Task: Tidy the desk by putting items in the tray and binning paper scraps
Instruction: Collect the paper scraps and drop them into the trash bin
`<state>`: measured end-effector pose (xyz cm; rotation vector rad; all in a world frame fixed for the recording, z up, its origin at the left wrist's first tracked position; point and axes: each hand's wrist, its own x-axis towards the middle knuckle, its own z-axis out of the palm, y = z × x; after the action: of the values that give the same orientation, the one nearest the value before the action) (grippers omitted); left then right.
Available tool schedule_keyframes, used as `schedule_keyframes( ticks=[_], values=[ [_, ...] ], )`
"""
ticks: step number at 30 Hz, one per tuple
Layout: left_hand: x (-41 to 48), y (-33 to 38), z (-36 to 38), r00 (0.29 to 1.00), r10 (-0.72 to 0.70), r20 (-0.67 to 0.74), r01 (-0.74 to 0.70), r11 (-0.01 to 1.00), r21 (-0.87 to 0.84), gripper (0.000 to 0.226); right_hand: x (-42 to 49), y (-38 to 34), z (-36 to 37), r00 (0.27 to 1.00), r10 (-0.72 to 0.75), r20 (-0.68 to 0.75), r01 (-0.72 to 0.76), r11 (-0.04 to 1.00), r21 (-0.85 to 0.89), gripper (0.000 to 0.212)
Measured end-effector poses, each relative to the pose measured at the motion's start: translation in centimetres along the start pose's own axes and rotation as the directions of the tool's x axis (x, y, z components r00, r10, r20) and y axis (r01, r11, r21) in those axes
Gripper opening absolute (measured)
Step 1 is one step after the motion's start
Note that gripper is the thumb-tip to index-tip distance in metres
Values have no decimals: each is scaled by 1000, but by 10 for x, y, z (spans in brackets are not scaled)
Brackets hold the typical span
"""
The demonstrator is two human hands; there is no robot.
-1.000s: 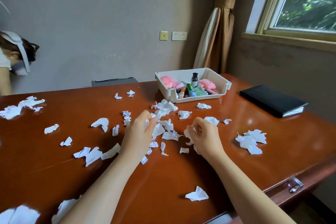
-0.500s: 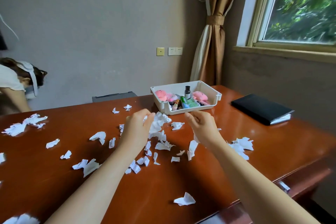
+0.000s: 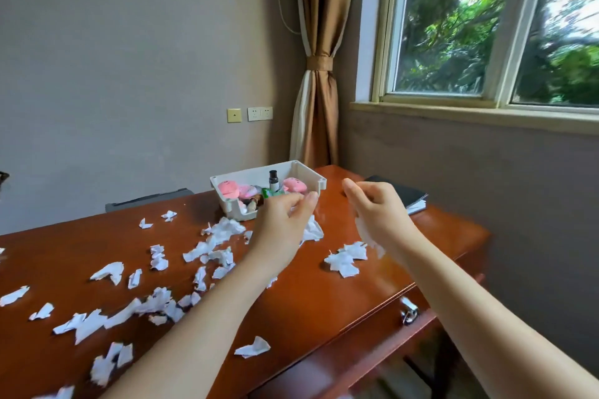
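left hand (image 3: 282, 220): fingers curling round paper scraps (image 3: 312, 232) — gripping them
right hand (image 3: 379, 214): fingers holding a white scrap (image 3: 366, 235) under the palm (blurry)
tray (image 3: 311, 172): sitting just beyond the left fingertips
loose scraps (image 3: 343, 261): lying on desk (image 3: 308, 301) — below both hands' fingers, most to their left

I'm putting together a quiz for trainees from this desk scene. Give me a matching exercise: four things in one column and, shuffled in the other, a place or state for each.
1 tray
2 notebook
3 paper scraps
4 right hand

A scattered across the desk
B gripping white paper
C holding pink toys and a bottle
D lying flat at the desk's right edge

Pairs: 1-C, 2-D, 3-A, 4-B
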<state>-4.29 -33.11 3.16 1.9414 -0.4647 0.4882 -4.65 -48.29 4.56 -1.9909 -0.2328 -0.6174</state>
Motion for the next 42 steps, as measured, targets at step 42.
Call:
schedule_keyframes(
  ticks=[42],
  values=[
    [-180,-208,372,476,-632,612,483,769,419,31,-247,408,12,308,924,-227,-913,355,203,37]
  ],
)
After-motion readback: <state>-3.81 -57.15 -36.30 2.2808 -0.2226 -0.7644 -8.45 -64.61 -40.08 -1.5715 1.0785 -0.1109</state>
